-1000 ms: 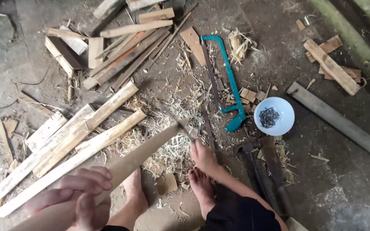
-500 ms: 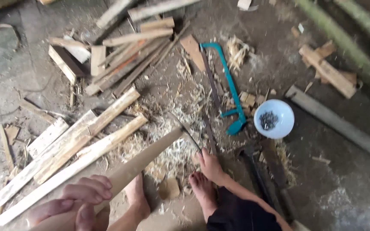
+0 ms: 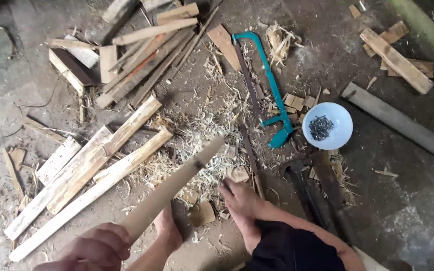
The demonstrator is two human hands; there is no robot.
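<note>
Wooden stick [image 3: 174, 188]: a long pale length that I hold at its near end, slanting up and right over the wood shavings [image 3: 202, 150] on the floor. My left hand [image 3: 94, 248] is wrapped around it at the lower edge of view; my right hand is out of sight. Bare feet [image 3: 239, 200] rest just beside the stick. Split boards [image 3: 86, 170] lie to the left; a teal saw [image 3: 269, 85] and a white bowl of nails [image 3: 327, 125] lie well apart to the right.

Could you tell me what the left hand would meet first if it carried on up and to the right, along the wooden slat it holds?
Probably the wood shavings beyond the slat's tip, from the left hand; depth is unclear.
</note>
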